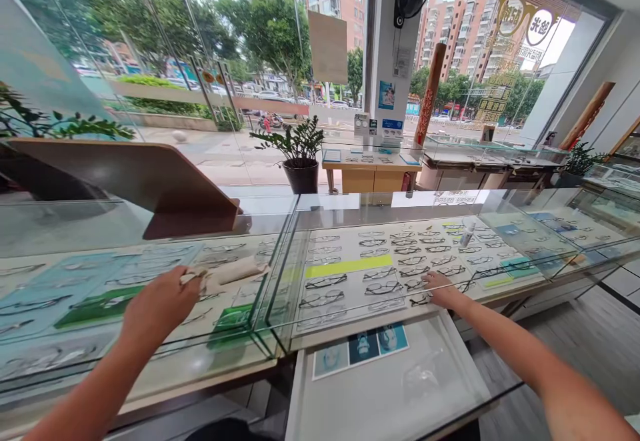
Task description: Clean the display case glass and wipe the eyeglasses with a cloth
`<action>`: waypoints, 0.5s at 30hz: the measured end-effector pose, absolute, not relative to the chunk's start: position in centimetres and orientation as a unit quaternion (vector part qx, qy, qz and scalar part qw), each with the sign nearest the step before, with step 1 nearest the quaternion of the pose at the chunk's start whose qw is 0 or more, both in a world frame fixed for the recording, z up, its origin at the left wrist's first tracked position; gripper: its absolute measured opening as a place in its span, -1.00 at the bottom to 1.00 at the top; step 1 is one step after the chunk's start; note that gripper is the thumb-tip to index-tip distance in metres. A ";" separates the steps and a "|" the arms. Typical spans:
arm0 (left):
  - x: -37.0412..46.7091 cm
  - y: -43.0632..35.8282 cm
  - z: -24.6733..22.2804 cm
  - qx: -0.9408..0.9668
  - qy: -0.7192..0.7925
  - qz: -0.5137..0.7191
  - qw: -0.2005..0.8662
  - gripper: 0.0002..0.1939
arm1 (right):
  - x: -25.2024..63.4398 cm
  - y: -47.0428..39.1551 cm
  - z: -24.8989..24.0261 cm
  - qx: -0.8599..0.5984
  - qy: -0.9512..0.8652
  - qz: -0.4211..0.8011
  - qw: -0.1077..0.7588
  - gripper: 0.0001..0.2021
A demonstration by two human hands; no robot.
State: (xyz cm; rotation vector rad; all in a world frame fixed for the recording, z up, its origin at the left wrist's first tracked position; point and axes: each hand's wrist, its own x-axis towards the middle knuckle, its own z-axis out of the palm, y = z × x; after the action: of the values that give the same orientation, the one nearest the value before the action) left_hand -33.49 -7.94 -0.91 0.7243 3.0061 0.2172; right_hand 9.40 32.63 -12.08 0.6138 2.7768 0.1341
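Note:
My left hand (163, 301) is closed around one end of a crumpled beige cloth (235, 271), which stretches to the right over the glass top of the left display case. My right hand (438, 287) is lowered at the front part of the right case, its fingers bent beside some dark eyeglass frames; whether it touches the glass or holds anything is too small to tell. Under the glass lie rows of eyeglasses (383, 287) and a yellow-green strip (350, 266). A small whitish bottle (467, 234) stands farther back on the right.
A brown board (120, 174) slants over the left case. Glass edges (277, 281) meet between the cases. Below the right case, a white drawer (390, 394) is pulled out. A potted plant (301, 174) stands behind, near the window.

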 end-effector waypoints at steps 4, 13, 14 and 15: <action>-33.1 -7.9 -0.6 0.226 0.972 0.049 0.030 -0.42 | 7.9 33.5 -13.3 0.203 0.967 0.032 0.150 -0.82; -33.3 -7.7 -0.9 0.226 0.973 0.044 0.023 -0.44 | 6.1 33.2 -14.2 0.240 0.957 0.032 0.160 -0.82; -33.4 -7.7 -0.9 0.228 0.972 0.046 0.022 -0.43 | 6.0 32.9 -14.1 0.245 0.956 0.032 0.161 -0.82; -33.5 -7.8 -1.0 0.230 0.972 0.050 0.020 -0.43 | 6.0 32.6 -13.9 0.249 0.954 0.031 0.162 -0.82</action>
State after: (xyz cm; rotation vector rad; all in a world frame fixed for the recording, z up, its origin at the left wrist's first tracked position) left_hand -33.49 -7.77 -1.02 0.7125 3.0144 0.1546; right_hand 5.99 32.58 -13.88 0.7116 2.7237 0.0878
